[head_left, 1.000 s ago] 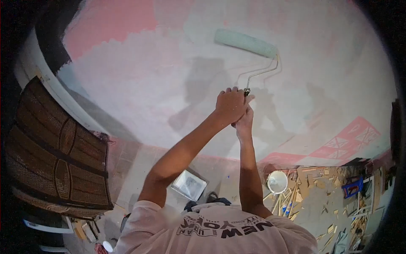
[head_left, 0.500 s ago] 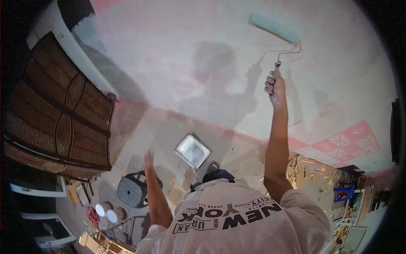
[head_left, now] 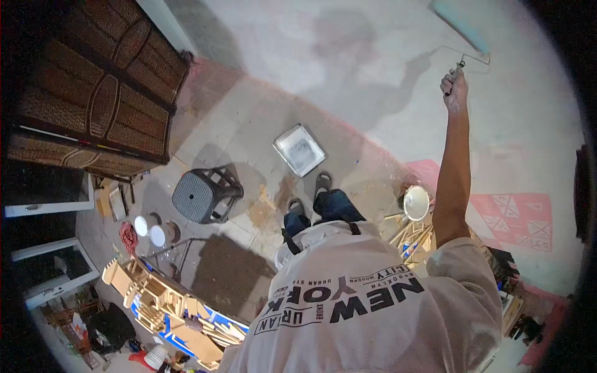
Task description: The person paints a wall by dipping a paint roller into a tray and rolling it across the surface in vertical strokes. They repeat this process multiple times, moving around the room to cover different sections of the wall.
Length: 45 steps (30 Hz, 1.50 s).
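Note:
My right hand (head_left: 456,90) is wrapped around the handle of a paint roller (head_left: 460,26), arm stretched up to the right. The roller's long pale-blue sleeve lies at or very near the wall (head_left: 273,31), which is coated whitish with pink showing through. Pink lettered patterns (head_left: 516,214) remain visible low on the wall at right. A white paint tray (head_left: 300,149) rests on the floor in front of my feet, with a greyish patch inside. My left hand is out of view.
A dark plastic stool (head_left: 193,196) stands left of my feet, near white buckets (head_left: 163,235). Brown carved wooden doors (head_left: 102,93) fill the upper left. Wooden pieces (head_left: 161,292) are piled behind me at lower left. Another white bucket (head_left: 416,203) sits by scraps at right.
My view has shifted, bringing my feet and more floor into sight. The roller and right hand appear farther right and higher. My left hand, open before, has left the view.

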### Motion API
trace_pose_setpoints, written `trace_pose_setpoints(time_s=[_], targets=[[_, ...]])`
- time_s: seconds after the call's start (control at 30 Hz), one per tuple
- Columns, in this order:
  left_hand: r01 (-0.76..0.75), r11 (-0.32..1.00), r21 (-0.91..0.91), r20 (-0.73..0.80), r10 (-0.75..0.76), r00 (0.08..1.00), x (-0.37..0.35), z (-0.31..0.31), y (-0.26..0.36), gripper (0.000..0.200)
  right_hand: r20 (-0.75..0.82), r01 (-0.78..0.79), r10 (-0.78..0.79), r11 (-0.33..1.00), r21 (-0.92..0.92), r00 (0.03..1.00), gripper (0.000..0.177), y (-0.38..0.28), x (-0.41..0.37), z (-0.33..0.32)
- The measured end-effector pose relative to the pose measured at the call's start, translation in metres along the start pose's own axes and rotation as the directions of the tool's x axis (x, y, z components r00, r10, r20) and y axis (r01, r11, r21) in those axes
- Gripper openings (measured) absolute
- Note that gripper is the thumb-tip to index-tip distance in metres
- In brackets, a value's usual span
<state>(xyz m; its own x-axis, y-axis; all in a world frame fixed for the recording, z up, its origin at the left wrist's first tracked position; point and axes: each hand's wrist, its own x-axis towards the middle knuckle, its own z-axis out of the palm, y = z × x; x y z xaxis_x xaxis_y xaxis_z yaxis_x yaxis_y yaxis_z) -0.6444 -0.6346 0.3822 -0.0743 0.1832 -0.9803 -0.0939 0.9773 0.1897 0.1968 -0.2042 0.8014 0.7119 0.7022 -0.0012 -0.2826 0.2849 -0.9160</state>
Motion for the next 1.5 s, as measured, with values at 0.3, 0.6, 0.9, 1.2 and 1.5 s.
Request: trace_pose_setpoints(time_s=[0.3, 0.6, 0.9, 1.2, 1.5], targets=[[-0.664, 0.747, -0.032, 0.043, 0.665, 0.746, 0.07, -0.011, 0.213, 0.035, -0.07, 0.059, -0.073, 0.981, -0.187, 0.995, 0.034, 0.01, -0.022, 0.007], [-0.933, 0.356, -0.054, 0.176, 0.923, 0.342, -0.184, 0.25, 0.44, 0.04, -0.067, 0.163, -0.182, 0.96, -0.227, 0.981, 0.036, 0.02, -0.096, -0.037], [-0.947, 0.26, -0.188, 0.809, 0.588, 0.001, -0.28, 0.588, 0.421, 0.034, -0.232, -0.099, 0.06, 0.982, -0.159, 0.971, 0.039, 0.003, -0.138, -0.1], [-0.909, 0.335, -0.248, 0.893, 0.443, -0.08, -0.29, 0.808, 0.333, 0.036, -0.175, -0.012, -0.024, 0.979, -0.203, 0.984, 0.037, 0.027, -0.11, -0.142], [-0.843, 0.508, -0.176, 0.946, 0.325, -0.002, -0.316, 0.858, 0.325, 0.042, -0.232, 0.022, -0.092, 0.958, -0.287, 0.968, 0.042, 0.034, -0.079, -0.179]])
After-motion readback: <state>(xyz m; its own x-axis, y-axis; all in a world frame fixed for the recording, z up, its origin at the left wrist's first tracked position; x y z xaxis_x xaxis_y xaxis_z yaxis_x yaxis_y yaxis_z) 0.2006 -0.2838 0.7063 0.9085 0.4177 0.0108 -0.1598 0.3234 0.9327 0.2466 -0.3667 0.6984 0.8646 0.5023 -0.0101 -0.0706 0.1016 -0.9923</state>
